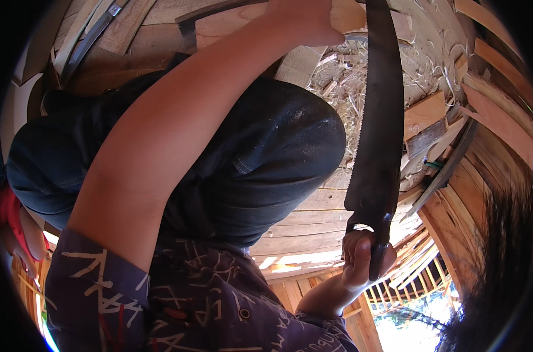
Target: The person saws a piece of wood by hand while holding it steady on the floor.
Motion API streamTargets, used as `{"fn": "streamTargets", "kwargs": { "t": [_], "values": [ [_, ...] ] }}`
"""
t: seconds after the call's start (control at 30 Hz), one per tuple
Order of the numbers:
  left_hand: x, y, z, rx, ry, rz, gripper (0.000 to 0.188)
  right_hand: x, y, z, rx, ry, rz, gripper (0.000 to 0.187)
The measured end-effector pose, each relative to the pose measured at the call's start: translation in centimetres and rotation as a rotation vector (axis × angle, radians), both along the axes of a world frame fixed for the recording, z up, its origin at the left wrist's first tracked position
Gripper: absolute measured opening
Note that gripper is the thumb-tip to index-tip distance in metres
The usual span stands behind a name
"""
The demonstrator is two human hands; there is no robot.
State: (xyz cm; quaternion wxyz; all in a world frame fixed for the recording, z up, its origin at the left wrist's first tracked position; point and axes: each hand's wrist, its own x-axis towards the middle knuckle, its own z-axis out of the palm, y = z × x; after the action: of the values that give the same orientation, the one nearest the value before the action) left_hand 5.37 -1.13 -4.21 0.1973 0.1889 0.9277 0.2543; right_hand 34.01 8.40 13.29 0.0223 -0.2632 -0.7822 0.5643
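Observation:
My right hand (363, 258) is closed around the handle of a handsaw (381, 111). Its long dark blade runs up and away from me, toothed edge facing left, and the tip passes out of the top of the view. At the top, my left hand (307, 20) lies across a pale wooden board (228, 26), thumb against the near edge; the other fingers are cut off by the frame. The blade passes just right of that hand. Whether the teeth touch the board cannot be made out.
Wood shavings and chips (343, 79) litter the plank floor (290, 223) beside my bent knee (296, 135). Offcuts (425, 114) lie to the right. A dark, long-bladed tool (90, 44) rests at upper left. Someone's foot in a red strap (29, 229) shows at the left edge.

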Motion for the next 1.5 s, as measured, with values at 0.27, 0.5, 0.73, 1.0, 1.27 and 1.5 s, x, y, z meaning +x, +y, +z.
{"fn": "streamTargets", "kwargs": {
  "t": [0.27,0.5,0.73,1.0,1.27,1.5],
  "values": [
    [0.5,0.1,0.7,-0.034,-0.016,-0.064,0.107,-6.6,1.7,-5.3,0.219,-0.019,0.087,0.032],
    [-0.2,-0.1,0.2,-0.012,-0.06,0.048,0.102,-10.5,2.1,-5.5,0.026,-0.047,-0.024,0.031],
    [-0.2,0.4,-0.2,0.013,-0.026,0.054,0.101,0.4,0.3,-1.1,0.3,-0.131,-0.007,0.024],
    [0.5,1.0,-2.8,-0.039,0.214,0.017,0.096,-4.2,1.0,-1.4,0.21,-0.237,0.063,0.034],
    [0.6,1.2,-3.8,-0.088,0.211,-0.001,0.092,-12.2,1.3,-4.3,0.162,-0.133,0.065,0.032],
    [-0.5,0.9,-3.6,-0.054,0.206,-0.038,0.093,-3.5,0.4,-0.4,0.157,-0.299,0.007,0.023]
  ]
}}
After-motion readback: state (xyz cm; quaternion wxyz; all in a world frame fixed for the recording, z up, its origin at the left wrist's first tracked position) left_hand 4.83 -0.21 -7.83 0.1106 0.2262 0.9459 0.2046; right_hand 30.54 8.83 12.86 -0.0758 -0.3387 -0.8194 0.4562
